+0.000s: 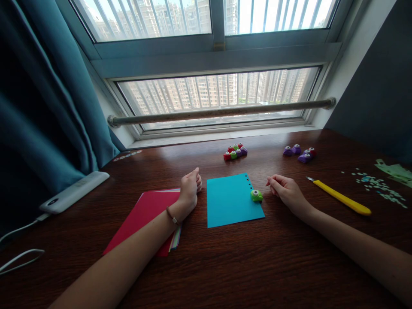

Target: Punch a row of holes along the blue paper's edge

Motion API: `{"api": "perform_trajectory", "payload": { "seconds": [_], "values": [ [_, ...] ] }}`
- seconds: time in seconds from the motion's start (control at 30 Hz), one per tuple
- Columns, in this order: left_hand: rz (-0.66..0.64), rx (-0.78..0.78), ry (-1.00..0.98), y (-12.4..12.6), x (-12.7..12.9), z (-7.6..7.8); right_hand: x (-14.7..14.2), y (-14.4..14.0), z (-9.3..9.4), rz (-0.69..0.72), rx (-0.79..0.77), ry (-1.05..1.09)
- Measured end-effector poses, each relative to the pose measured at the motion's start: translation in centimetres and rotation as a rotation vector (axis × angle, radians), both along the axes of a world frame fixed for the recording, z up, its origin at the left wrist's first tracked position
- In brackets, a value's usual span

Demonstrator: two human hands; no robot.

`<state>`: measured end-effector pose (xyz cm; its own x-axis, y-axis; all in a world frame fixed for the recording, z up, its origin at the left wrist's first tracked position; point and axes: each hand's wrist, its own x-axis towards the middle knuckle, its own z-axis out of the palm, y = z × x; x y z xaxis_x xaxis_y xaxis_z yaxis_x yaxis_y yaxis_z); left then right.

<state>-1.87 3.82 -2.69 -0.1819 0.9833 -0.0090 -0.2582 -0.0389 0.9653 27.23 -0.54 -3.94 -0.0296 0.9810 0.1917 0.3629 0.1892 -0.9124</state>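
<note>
A blue paper sheet (230, 201) lies flat on the dark wooden table (225, 266), with small holes punched along its right edge. A small green punch (256, 195) sits on that edge. My right hand (285, 190) rests on the table just right of the punch, fingers curled, not touching it. My left hand (189, 189) rests in a loose fist left of the blue sheet, on the corner of a stack of coloured paper (146, 219) topped by a red sheet. Neither hand holds anything.
A yellow craft knife (341, 197) lies right of my right hand. Several small punches (235, 151) cluster at the back middle, more (301, 153) at the back right. Paper scraps (376, 184) lie far right. A white power bank (74, 192) with cable sits at left.
</note>
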Motion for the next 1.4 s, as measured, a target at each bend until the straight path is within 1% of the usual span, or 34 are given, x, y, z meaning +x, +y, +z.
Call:
{"api": "perform_trajectory", "payload": {
  "seconds": [0.4,0.63,1.4],
  "values": [
    [-0.004,0.003,-0.006,0.0,-0.04,-0.03,-0.16,-0.01,0.26,-0.008,0.0,-0.001],
    [-0.008,0.008,-0.004,0.13,-0.15,-0.27,-0.11,0.09,0.09,-0.007,0.004,-0.005],
    [0.0,-0.003,0.007,-0.1,0.01,0.13,-0.18,0.03,0.17,-0.003,-0.005,-0.006]
  ]
}}
